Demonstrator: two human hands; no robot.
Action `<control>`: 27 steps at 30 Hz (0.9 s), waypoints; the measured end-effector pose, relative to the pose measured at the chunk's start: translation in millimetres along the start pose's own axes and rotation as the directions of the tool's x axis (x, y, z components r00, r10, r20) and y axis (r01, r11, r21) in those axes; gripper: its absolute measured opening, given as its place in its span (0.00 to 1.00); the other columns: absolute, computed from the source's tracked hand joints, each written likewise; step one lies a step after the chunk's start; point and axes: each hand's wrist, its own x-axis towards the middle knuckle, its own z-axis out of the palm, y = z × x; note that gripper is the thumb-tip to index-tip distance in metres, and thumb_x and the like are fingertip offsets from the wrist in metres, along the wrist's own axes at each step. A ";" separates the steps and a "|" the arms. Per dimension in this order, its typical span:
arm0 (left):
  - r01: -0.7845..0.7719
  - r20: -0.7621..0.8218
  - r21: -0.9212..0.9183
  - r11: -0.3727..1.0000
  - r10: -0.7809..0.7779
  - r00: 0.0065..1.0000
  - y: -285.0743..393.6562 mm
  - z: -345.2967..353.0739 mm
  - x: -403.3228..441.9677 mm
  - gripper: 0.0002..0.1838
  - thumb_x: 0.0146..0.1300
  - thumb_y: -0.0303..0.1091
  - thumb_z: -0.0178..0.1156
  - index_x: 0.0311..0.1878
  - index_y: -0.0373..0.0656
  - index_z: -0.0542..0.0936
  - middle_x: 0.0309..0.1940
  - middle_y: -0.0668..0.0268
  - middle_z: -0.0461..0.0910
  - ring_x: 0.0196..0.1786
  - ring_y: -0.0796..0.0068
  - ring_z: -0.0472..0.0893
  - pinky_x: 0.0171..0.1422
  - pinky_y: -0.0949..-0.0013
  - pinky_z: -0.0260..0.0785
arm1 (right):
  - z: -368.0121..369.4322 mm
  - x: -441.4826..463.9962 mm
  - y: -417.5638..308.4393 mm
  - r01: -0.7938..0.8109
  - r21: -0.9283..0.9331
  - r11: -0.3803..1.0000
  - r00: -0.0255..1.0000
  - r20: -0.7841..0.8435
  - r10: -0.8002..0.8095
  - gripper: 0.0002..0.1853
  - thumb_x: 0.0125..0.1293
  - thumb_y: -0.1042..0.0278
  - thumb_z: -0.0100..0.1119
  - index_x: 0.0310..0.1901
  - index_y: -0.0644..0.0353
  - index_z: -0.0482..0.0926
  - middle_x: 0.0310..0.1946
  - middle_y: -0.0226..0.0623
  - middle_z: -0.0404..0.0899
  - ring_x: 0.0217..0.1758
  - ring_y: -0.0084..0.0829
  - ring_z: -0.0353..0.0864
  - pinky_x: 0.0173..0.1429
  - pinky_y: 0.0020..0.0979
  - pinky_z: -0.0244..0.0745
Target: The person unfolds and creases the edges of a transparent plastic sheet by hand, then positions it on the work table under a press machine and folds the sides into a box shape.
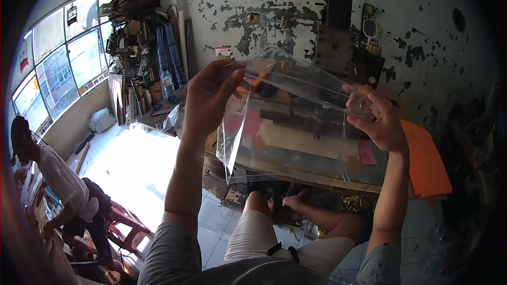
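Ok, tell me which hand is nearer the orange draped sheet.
Right. The right hand is up-left of the orange sheet in view; the left hand farther left, across clear plastic film.

Here the left hand (211,92) and right hand (381,121) hold up clear plastic (237,142) above the worktop (373,175); an orange cloth (426,161) drapes to the right, another person (74,190) leans over at left.

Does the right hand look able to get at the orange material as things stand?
Probably yes: the orange material appears close to the right hand, with nothing visible between them, though that hand holds the clear plastic.
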 end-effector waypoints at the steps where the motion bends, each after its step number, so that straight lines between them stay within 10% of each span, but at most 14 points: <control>1: -0.004 -0.011 0.008 1.000 0.004 1.000 -2.8 -1.6 0.3 0.16 0.76 0.33 0.66 0.60 0.34 0.80 0.48 0.60 0.89 0.43 0.76 0.89 0.41 0.74 0.77 | -0.9 -0.5 0.1 -0.023 0.007 1.000 1.000 0.005 0.023 0.32 0.64 0.83 0.68 0.71 0.59 0.74 0.47 0.26 0.78 0.56 0.22 0.78 0.65 0.30 0.74; 10: 0.004 -0.107 0.074 0.997 0.003 0.994 -8.9 -1.7 -0.5 0.14 0.75 0.33 0.66 0.57 0.35 0.82 0.45 0.63 0.90 0.41 0.82 0.87 0.38 0.78 0.76 | 4.8 -1.1 10.9 0.132 0.146 0.981 0.991 0.019 -0.136 0.42 0.65 0.50 0.76 0.76 0.60 0.69 0.53 0.35 0.79 0.60 0.29 0.77 0.68 0.36 0.68; 27: 0.118 -0.004 0.090 0.989 -0.118 0.993 -42.6 -6.2 6.6 0.16 0.78 0.39 0.62 0.58 0.35 0.81 0.38 0.63 0.90 0.31 0.79 0.87 0.32 0.79 0.70 | 4.0 6.5 12.6 -0.120 -0.042 0.992 0.989 0.085 0.123 0.31 0.68 0.74 0.72 0.72 0.63 0.73 0.41 0.28 0.81 0.49 0.22 0.83 0.61 0.30 0.77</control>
